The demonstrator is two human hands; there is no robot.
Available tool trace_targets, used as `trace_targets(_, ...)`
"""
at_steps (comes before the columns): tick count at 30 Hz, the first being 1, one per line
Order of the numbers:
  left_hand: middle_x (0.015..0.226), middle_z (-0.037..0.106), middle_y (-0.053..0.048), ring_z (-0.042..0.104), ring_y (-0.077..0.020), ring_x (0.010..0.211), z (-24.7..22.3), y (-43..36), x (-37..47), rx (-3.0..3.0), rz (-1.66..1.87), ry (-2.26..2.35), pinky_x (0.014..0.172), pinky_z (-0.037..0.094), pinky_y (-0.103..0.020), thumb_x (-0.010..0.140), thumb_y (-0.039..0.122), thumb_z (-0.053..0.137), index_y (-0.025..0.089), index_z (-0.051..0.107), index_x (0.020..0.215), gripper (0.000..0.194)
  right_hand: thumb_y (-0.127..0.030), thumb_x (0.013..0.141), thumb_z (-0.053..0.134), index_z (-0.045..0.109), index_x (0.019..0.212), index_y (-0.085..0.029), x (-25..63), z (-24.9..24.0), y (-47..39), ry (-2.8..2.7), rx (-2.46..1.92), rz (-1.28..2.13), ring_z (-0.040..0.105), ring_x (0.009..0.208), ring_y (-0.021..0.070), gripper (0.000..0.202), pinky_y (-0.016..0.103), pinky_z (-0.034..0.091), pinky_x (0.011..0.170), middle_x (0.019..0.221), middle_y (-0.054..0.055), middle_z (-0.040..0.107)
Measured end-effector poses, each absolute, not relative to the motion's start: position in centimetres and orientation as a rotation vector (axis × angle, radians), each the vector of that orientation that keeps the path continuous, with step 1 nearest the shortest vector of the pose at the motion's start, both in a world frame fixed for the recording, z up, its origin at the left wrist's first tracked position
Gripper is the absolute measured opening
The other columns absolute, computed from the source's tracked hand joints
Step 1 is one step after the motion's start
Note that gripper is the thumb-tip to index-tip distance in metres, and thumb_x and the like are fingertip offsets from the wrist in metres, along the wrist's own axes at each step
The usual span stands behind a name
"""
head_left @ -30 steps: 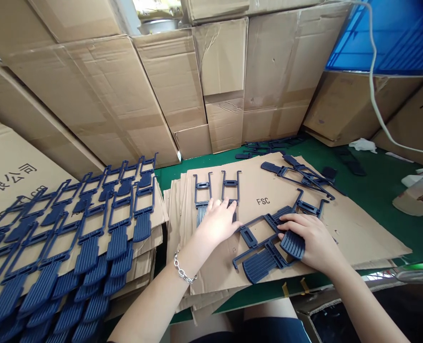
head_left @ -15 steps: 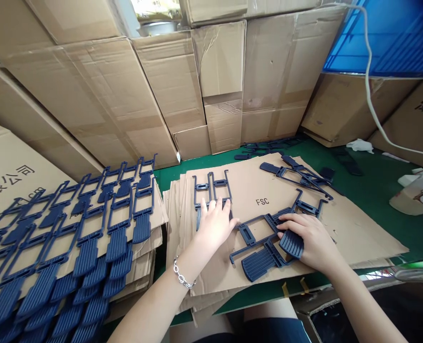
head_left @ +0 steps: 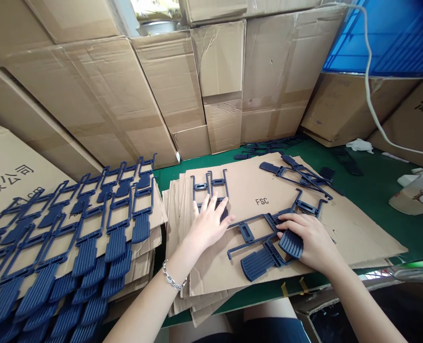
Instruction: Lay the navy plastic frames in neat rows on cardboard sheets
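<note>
Two dark blue plastic frames (head_left: 218, 182) lie side by side on the top cardboard sheet (head_left: 211, 281). My left hand (head_left: 208, 223) rests over their lower ends with its fingers spread, partly hiding them. My right hand (head_left: 309, 240) curls over another dark blue frame with a ribbed plate (head_left: 291, 244); the thumb is out of sight. This frame overlaps further matching pieces, including one whose ribbed plate (head_left: 257, 262) points to the near edge and one with hooked arms (head_left: 307, 206) at the upper right.
Rows of like frames (head_left: 118, 209) cover a cardboard stack on the left. More frames (head_left: 297, 174) lie crossed at the sheet's far right. Cardboard boxes (head_left: 161, 81) wall off the back of the green table (head_left: 361, 195). A white cable (head_left: 368, 85) hangs at the right.
My left hand has slid slightly left and towards me, its fingers spreading over the two frames. These frames shifted slightly left. My right hand has hardly moved.
</note>
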State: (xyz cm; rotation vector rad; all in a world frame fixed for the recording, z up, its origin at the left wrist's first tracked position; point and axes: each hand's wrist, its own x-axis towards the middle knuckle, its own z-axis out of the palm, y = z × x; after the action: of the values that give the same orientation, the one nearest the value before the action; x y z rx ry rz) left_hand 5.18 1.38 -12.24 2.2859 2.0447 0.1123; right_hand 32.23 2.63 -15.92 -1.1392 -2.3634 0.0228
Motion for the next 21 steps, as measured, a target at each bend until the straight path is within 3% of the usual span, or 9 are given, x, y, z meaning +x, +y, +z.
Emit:
trace_targets(5, 0.149, 0.022, -0.007, 0.020, -0.0312, 0.135, -12.7, 1.3, 3.7, 2.236, 0.110, 2.026, 0.104, 0.016, -0.061, 0.087, 0.061, 0.012, 0.027, 0.030, 0.139, 0.065, -0.036, 0.086, 0.047, 0.064, 0.086, -0.024, 32.3, -16.0, 2.7, -2.363, -1.112, 0.014, 0.057, 0.091, 0.0211, 0.021, 0.040, 0.041, 0.081, 0.106, 0.004, 0.062)
trace_targets(13, 0.149, 0.024, -0.006, 0.022, -0.0307, 0.134, -13.5, 1.3, 3.5, 2.240, 0.170, 2.110, 0.106, 0.012, -0.060, 0.088, 0.059, 0.017, 0.026, 0.034, 0.137, 0.061, -0.037, 0.086, 0.048, 0.065, 0.086, -0.024, 32.3, -16.2, 2.7, -2.359, -1.122, 0.003, 0.057, 0.091, 0.0203, 0.021, 0.039, 0.041, 0.082, 0.107, 0.004, 0.062)
trace_targets(21, 0.147, 0.028, -0.007, 0.025, -0.0308, 0.132, -13.6, 1.7, 3.4, 2.248, 0.193, 2.126, 0.105, 0.018, -0.059, 0.088, 0.058, 0.020, 0.027, 0.035, 0.137, 0.060, -0.037, 0.085, 0.048, 0.066, 0.087, -0.024, 32.3, -16.3, 2.7, -2.357, -1.121, -0.020, 0.057, 0.092, 0.0207, 0.022, 0.039, 0.042, 0.082, 0.108, 0.004, 0.062)
